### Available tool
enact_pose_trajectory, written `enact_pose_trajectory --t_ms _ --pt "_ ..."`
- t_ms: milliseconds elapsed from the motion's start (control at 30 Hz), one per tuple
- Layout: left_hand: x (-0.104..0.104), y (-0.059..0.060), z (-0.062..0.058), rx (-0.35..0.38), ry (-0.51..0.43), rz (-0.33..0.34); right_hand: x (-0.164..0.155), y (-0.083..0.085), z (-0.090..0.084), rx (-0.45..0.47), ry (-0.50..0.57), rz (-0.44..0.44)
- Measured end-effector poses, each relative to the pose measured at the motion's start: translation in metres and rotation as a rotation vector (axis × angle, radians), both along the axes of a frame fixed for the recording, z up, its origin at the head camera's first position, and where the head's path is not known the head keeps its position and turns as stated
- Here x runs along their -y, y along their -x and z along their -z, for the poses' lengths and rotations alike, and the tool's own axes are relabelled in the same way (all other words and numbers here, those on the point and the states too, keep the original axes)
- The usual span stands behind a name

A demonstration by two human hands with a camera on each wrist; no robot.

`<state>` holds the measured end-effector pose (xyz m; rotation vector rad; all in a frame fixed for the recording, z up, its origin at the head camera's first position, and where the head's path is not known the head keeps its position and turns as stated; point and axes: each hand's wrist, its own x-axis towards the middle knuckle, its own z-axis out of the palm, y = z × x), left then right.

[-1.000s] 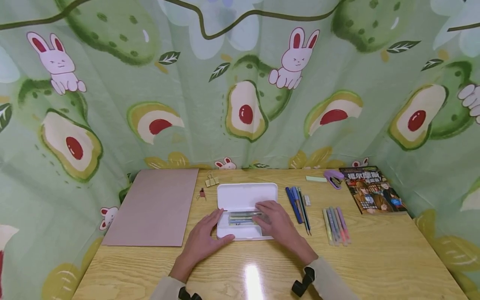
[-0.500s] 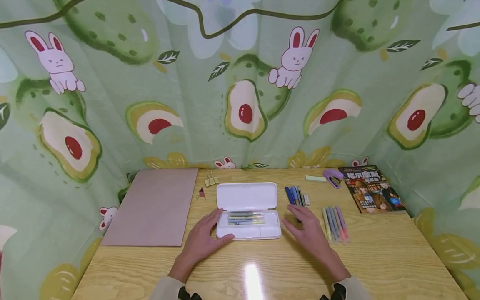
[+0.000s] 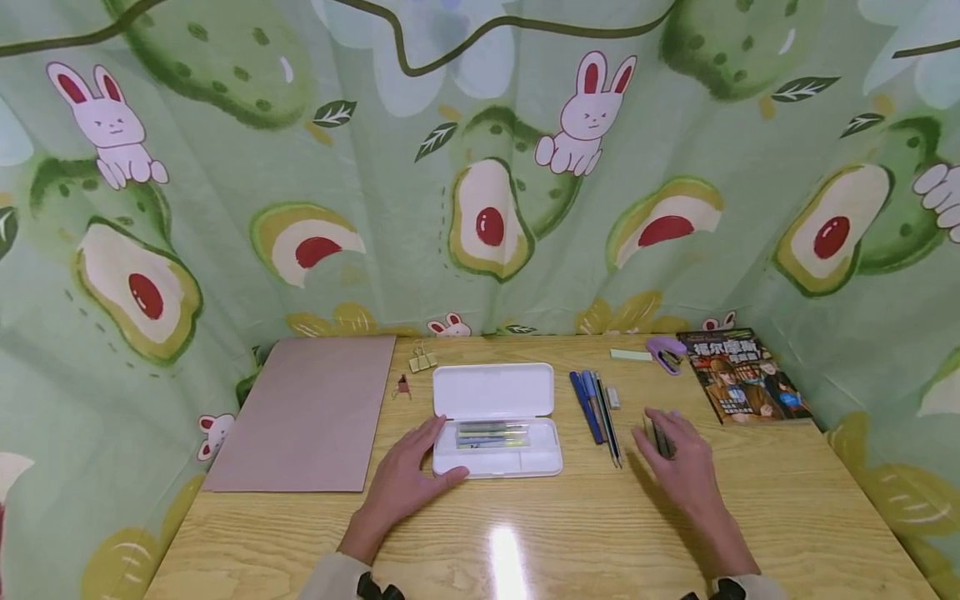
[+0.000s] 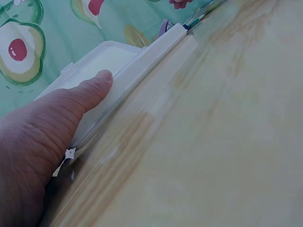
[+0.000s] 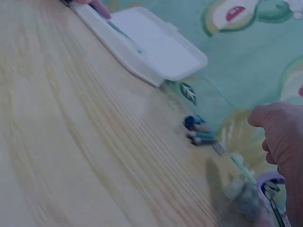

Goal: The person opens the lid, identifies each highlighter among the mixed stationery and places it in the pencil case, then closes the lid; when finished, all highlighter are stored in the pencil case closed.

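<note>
Now right hand point(image 3: 678, 462) over the pastel markers point(image 3: 663, 435); pencil case point(image 3: 495, 421) leftward

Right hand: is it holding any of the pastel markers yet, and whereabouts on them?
The right hand lies over the pastel markers; whether its fingers hold one cannot be told. The left hand rests on the pencil case, at its left end.

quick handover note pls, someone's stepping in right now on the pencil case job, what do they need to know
Left hand: flat on the table, thumb against the front left corner of the open white pencil case, steadying it.
Right hand: over the loose highlighters right of the case, fingers relaxed, nothing gripped yet.
Done: a few pens already lie in the case's tray.
Left: the highlighters under the right hand, and the blue pens and pencils between them and the case, are not yet in; lid not closed.
Stapler, book and binder clips sit at the back.
</note>
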<state>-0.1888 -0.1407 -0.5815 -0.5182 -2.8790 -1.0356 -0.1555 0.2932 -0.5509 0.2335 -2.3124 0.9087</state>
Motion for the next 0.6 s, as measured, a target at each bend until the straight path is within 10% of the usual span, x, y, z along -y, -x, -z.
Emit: enact_pose_trajectory --t_ms 600 --pt "0.0 0.0 0.001 -0.009 -0.005 -0.003 -0.048 -0.013 0.0 0.155 -0.011 0.183"
